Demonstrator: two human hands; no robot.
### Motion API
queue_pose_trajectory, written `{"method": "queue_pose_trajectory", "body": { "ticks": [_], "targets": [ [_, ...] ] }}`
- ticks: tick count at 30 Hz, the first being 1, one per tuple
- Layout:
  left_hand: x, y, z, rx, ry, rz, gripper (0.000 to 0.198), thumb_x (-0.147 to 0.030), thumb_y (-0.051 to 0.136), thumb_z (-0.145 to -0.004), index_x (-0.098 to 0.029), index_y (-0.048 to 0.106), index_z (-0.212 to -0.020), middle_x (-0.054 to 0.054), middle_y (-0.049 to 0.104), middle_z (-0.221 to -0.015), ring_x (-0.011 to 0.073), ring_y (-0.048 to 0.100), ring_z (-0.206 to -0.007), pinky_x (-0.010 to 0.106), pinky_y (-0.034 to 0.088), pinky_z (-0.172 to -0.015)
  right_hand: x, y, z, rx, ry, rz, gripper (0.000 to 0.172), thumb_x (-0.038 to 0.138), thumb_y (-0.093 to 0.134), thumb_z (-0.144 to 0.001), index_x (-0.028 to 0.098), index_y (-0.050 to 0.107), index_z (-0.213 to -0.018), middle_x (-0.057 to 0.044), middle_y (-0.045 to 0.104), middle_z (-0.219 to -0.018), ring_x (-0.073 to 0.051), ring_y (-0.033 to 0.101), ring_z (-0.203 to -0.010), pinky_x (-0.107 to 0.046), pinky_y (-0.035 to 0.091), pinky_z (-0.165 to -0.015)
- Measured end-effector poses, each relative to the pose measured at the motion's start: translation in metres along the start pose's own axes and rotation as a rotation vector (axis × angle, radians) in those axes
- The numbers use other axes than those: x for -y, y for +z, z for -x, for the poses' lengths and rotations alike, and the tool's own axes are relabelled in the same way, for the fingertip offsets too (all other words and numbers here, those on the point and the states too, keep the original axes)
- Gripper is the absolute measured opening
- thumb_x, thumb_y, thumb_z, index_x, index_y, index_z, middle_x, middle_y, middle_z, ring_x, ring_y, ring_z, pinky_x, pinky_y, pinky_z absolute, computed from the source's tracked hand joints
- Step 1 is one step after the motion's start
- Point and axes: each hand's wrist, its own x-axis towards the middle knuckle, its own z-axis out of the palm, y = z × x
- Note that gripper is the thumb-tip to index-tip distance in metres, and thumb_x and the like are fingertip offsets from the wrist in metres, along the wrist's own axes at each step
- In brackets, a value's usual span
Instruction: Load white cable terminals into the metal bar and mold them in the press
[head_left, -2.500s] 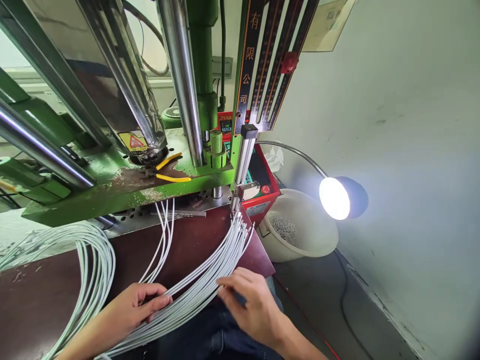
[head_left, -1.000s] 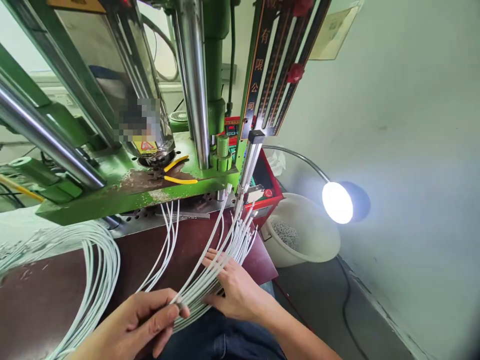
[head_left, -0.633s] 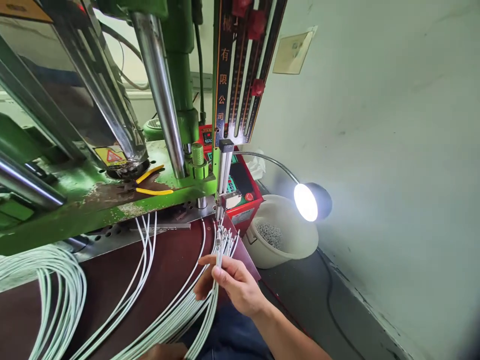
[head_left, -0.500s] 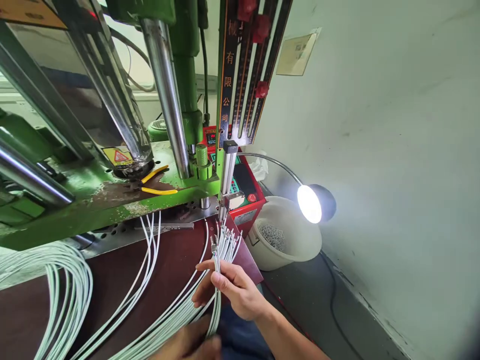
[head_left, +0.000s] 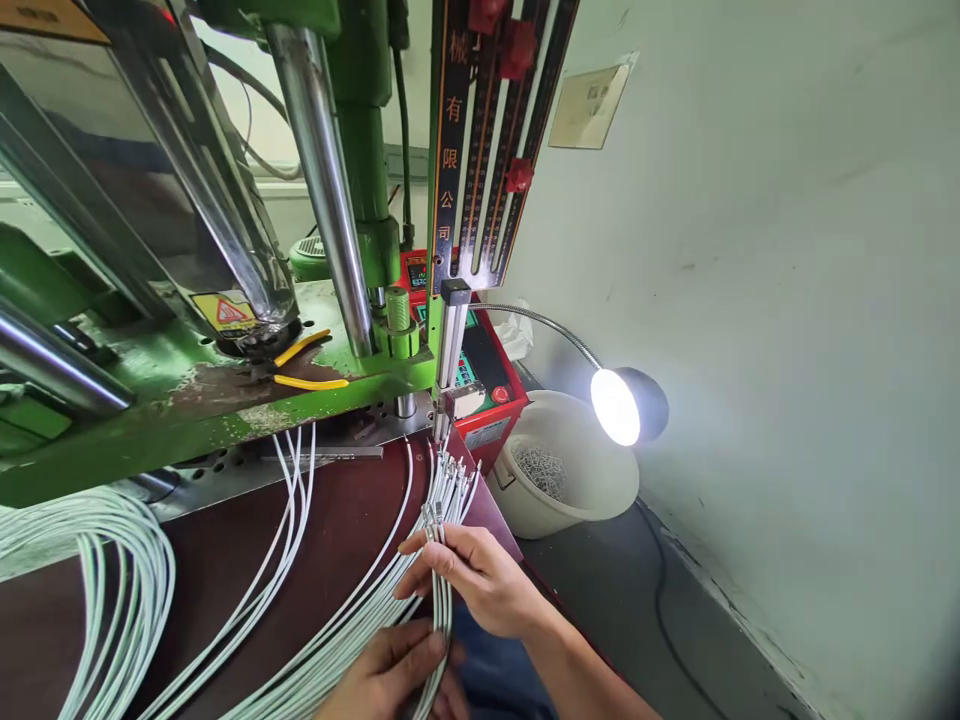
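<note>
Currently grips white cables (head_left: pixel 442 607) in right hand (head_left: pixel 484 582), just below their metal tips (head_left: pixel 433 513), and in left hand (head_left: pixel 397 665) lower down, lengthwise toward far right corner of brown surface (head_left: pixel 349 520).

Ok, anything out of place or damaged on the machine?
Yellow-handled pliers lie spread open on the green plate, an odd spot for a loose tool. Around them, the plate's paint looks worn off in patches.

Cables (head_left: pixel 442 608) – smooth plastic-look, w/ shiny metal tips (head_left: pixel 439 512); press col. (head_left: pixel 328 180) – polished metal, v. glossy
</note>
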Motion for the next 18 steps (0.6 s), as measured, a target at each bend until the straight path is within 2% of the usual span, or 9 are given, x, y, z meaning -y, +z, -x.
{"method": "queue_pose_trajectory", "body": {
  "ticks": [2,4,6,8,10,14,16,18],
  "targets": [
    [-0.001,0.007,-0.008,-0.079,0.096,0.084,0.041,-0.058,0.064,-0.078,-0.017,0.064,-0.079,0.002,0.065,-0.060,0.0125,0.055,-0.048,0.023,0.040,-0.048,-0.001,-0.001,-0.001,0.073,0.080,0.040,0.044,0.049,0.046,-0.096,0.014,0.064,-0.117,-0.007,0.071,-0.086,-0.015,0.065,-0.073,-0.027,0.053,-0.070],
    [-0.001,0.013,-0.015,-0.120,0.169,0.129,0.041,-0.056,0.063,-0.079,-0.017,0.061,-0.071,-0.001,0.058,-0.052,0.0085,0.047,-0.039,0.021,0.033,-0.041,-0.001,-0.007,-0.003,0.064,0.107,0.026,0.046,0.050,0.048,-0.095,0.015,0.061,-0.122,-0.009,0.071,-0.095,-0.016,0.067,-0.077,-0.027,0.054,-0.068],
    [0.001,0.017,-0.018,-0.082,0.166,0.172,0.040,-0.055,0.062,-0.081,-0.017,0.060,-0.070,-0.003,0.054,-0.047,0.0059,0.038,-0.033,0.020,0.025,-0.036,0.003,-0.015,-0.007,-0.020,0.034,0.023,0.049,0.050,0.049,-0.094,0.018,0.055,-0.131,-0.011,0.069,-0.108,-0.019,0.067,-0.092,-0.030,0.054,-0.077],
    [0.005,0.020,-0.019,-0.015,0.115,0.229,0.036,-0.053,0.061,-0.082,-0.017,0.063,-0.081,-0.002,0.056,-0.047,0.0060,0.038,-0.032,0.019,0.021,-0.036,0.011,-0.023,-0.011,-0.066,-0.057,0.104,0.050,0.048,0.050,-0.095,0.021,0.049,-0.137,-0.012,0.064,-0.124,-0.021,0.063,-0.108,-0.034,0.051,-0.091],
    [0.008,0.023,-0.018,0.017,0.073,0.273,0.035,-0.051,0.060,-0.083,-0.016,0.065,-0.086,0.000,0.060,-0.051,0.0074,0.042,-0.034,0.019,0.024,-0.037,0.021,-0.027,-0.013,0.046,-0.078,0.288,0.046,0.046,0.047,-0.096,0.022,0.053,-0.135,-0.011,0.061,-0.129,-0.021,0.060,-0.116,-0.035,0.048,-0.097],
    [0.006,0.028,-0.020,-0.052,0.112,0.308,0.043,-0.052,0.063,-0.079,-0.013,0.064,-0.063,0.003,0.058,-0.053,0.0118,0.052,-0.045,0.023,0.040,-0.046,0.034,-0.026,-0.016,0.485,-0.023,0.557,0.045,0.048,0.044,-0.097,0.019,0.065,-0.124,-0.010,0.067,-0.119,-0.021,0.062,-0.111,-0.029,0.048,-0.095],
    [0.002,0.029,-0.022,-0.104,0.161,0.336,0.044,-0.053,0.065,-0.078,-0.013,0.063,-0.060,0.003,0.056,-0.053,0.0120,0.052,-0.047,0.024,0.041,-0.048,0.034,-0.024,-0.021,0.527,-0.012,0.524,0.050,0.051,0.041,-0.097,0.017,0.062,-0.126,-0.010,0.068,-0.118,-0.020,0.063,-0.110,-0.028,0.049,-0.093],
    [-0.001,0.026,-0.021,-0.134,0.195,0.359,0.041,-0.053,0.066,-0.077,-0.014,0.063,-0.064,0.001,0.056,-0.053,0.0100,0.048,-0.043,0.023,0.037,-0.045,0.029,-0.023,-0.030,0.440,-0.031,0.479,0.052,0.050,0.033,-0.100,0.017,0.057,-0.130,-0.010,0.067,-0.119,-0.019,0.063,-0.109,-0.028,0.050,-0.092]
  ]
}}
